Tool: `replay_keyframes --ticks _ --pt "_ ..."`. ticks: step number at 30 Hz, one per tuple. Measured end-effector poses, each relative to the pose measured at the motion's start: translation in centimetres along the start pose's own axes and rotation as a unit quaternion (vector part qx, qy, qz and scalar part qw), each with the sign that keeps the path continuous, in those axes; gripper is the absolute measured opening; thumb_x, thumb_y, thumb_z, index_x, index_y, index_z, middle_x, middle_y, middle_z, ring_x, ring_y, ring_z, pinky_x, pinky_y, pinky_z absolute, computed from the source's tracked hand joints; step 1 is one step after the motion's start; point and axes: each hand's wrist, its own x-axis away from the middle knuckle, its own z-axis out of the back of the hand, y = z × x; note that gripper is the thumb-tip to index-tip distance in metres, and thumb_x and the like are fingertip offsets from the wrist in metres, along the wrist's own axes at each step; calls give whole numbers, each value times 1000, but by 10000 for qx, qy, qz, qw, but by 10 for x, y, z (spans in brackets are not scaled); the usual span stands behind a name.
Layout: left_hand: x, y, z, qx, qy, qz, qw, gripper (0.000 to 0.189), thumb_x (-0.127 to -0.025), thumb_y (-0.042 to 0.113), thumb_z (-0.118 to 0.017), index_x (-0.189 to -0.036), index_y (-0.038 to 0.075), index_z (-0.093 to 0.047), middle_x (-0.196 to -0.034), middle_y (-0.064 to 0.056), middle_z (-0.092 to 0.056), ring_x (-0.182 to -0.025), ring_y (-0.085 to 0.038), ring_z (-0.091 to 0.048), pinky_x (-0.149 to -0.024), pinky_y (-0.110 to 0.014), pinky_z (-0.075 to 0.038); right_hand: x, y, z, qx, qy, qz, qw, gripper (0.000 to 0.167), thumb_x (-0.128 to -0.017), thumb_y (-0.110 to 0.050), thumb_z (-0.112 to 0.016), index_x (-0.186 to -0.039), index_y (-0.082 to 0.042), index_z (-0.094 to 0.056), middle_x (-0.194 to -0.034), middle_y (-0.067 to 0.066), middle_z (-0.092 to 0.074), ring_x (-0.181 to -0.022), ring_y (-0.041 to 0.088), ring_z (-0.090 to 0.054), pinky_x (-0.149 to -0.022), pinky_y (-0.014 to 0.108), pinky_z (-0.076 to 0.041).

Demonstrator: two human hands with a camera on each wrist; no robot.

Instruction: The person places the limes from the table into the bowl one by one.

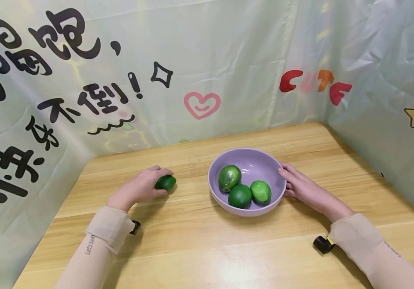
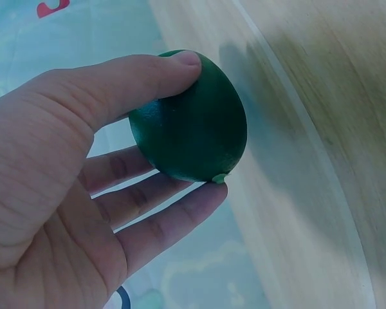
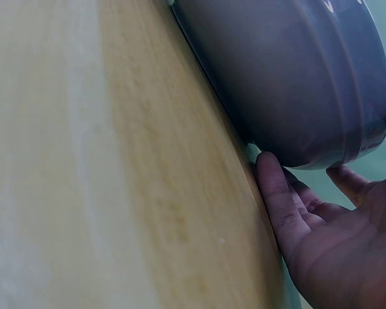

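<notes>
On the left of the table, my left hand [image 1: 143, 186] holds a dark green lime [image 1: 166, 182] between thumb and fingers. The left wrist view shows the thumb across the lime [image 2: 199, 122] and fingertips beneath it, one beside its small pale stem nub. A purple bowl [image 1: 261, 158] stands right of centre. My right hand [image 1: 302, 190] grips the bowl's right side, a fingertip over the rim and other fingers against the outer wall, low by the tabletop in the right wrist view. Inside the bowl lie a speckled green fruit [image 1: 230, 178], a dark green fruit [image 1: 240, 196] and a bright green lime [image 1: 261, 192].
The wooden table [image 1: 192, 245] carries the bowl. A pale printed curtain [image 1: 228, 52] rises behind the table and along its sides. Small black devices [image 1: 323, 244] show at both wrists, by the rolled sleeves.
</notes>
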Motion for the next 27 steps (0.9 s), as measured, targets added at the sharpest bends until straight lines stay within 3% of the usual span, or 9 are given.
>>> replay_keyframes --ticks 13,27 --pt "-3 2 -1 -36 -81 -29 10000 56 -90 18 -89 -140 7 -67 -121 -16 -69 -103 -27 -68 -92 -47 -59 0 0 0 65 -23 1 10000 69 -118 -42 -33 -167 3 -13 -165 39 -27 -120 -4 -61 -100 19 -56" --pt "-3 2 -2 -2 -33 -106 9999 55 -89 18 -89 -138 7 -68 -119 -15 -69 -101 -26 -68 -89 -46 -59 1 0 1 166 10 -25 9999 69 -118 -42 -33 -168 2 -14 -165 38 -28 -129 9 -60 -100 19 -56"
